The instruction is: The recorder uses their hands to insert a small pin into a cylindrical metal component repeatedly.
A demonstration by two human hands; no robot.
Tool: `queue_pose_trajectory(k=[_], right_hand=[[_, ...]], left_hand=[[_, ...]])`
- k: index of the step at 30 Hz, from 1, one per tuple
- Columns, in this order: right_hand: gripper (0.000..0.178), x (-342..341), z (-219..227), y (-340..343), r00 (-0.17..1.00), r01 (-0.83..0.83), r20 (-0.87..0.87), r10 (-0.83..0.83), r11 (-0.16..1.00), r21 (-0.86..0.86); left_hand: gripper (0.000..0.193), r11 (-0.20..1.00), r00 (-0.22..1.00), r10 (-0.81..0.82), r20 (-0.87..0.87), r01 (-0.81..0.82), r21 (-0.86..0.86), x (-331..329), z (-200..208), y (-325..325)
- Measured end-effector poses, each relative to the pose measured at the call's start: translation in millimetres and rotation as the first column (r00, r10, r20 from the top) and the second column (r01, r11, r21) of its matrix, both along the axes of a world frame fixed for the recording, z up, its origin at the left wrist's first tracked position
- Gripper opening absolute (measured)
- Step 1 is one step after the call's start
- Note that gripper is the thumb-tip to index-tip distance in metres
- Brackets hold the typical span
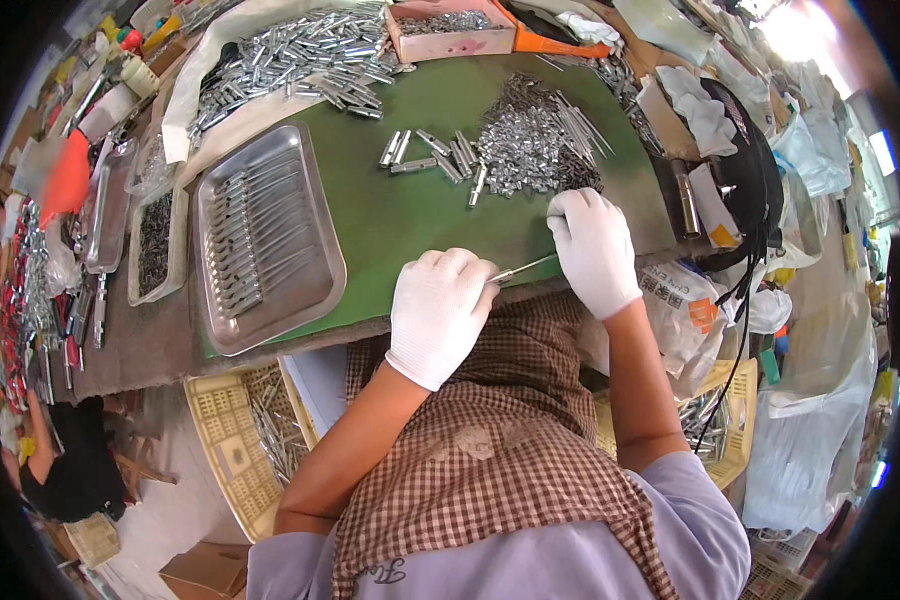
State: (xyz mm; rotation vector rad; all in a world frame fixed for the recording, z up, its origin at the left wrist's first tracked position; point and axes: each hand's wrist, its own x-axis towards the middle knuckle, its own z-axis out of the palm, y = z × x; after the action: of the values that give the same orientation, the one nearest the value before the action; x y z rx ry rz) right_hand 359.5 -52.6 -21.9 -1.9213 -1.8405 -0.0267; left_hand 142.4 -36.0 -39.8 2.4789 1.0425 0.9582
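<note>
My white-gloved left hand (442, 312) is closed around a slim metal rod with a thicker sleeve (505, 276), near the table's front edge. The rod's thin shaft points right, toward my right hand (595, 248), also gloved in white. My right fingers are curled and pressed together beside a heap of small silver metal pieces (520, 155); what they hold, if anything, is hidden. Several short metal cylinders (395, 148) lie left of that heap. Thin loose rods (585, 128) rest on its right side.
At left, a steel tray (332, 285) holds a row of thin-shafted metal pieces (260, 225). Many metal cylinders (290, 60) are heaped at the back, beside a pink box (450, 42) of small parts. A black mesh item (755, 165) stands right. Yellow crates (225, 430) sit below.
</note>
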Motion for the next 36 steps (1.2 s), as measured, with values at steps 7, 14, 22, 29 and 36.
queue_pose_trajectory(k=[7, 14, 22, 29, 36], right_hand=[[0.012, -23, 13, -25, 0.905, -0.404, -0.104, 0.412, 0.911, 0.085], [0.019, -39, 11, -16, 0.902, -0.428, -0.021, 0.432, 0.899, 0.095], [0.024, -34, 18, -23, 0.865, -0.448, 0.274, 0.421, 0.893, 0.043], [0.038, -37, 6, -37, 0.921, -0.297, 0.267, 0.284, 0.955, 0.009], [0.043, -5, -1, -39, 0.991, -0.130, 0.063, 0.118, 0.957, 0.258]], left_hand=[[0.012, 0.999, 0.999, -0.038, 0.026, 0.038, 0.001, -1, 2, 0], [0.013, 1.000, 1.000, -0.023, 0.011, 0.023, -0.019, -8, 2, 1], [0.011, 0.996, 0.999, 0.032, 0.017, -0.034, 0.084, 9, -12, -1], [0.008, 0.995, 0.999, 0.046, -0.009, -0.045, 0.091, 7, -14, -5], [0.007, 0.997, 0.998, 0.053, -0.033, -0.052, 0.055, -2, -4, -2]])
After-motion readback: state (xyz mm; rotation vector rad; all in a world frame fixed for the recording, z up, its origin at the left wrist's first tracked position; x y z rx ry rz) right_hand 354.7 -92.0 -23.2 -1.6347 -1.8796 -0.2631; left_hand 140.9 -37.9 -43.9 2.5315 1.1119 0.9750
